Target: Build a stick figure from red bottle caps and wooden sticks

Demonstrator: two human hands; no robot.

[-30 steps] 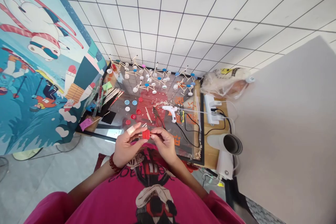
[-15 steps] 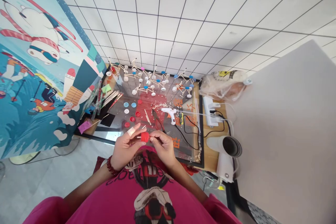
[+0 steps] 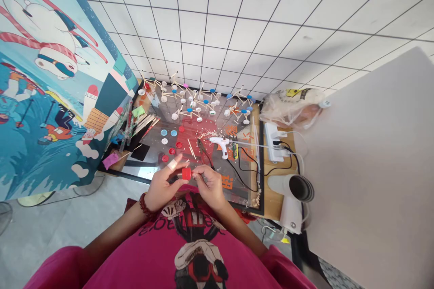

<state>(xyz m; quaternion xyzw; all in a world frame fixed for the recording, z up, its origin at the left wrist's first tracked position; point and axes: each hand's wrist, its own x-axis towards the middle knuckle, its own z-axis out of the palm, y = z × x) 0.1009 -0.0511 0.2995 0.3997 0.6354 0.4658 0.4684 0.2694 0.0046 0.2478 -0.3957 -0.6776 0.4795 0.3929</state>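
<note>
A red bottle cap (image 3: 186,173), or a pair set face to face, is between my two hands just above the table's front edge. My left hand (image 3: 166,184) curves about it from the left, thumb below and fingers above, one finger wrapped with a white bandage. From the right, my right hand (image 3: 209,183) pinches a thin stick that meets the cap's side; most of the stick is hidden by the fingers. Loose red caps (image 3: 172,151), blue caps (image 3: 174,133) and a white cap (image 3: 164,141) lie beyond my left hand.
A white glue gun (image 3: 221,144) and red-handled pliers (image 3: 205,151) lie beyond my hands. Several small stick-and-cap models (image 3: 206,102) line the back. Wooden sticks (image 3: 145,126) pile up at left. A power strip (image 3: 274,141) and a dark-mouthed cup (image 3: 300,188) are at right.
The red cap has turned slightly between my hands, and my left fingers have loosened a little around it. The whole view has shifted slightly.
</note>
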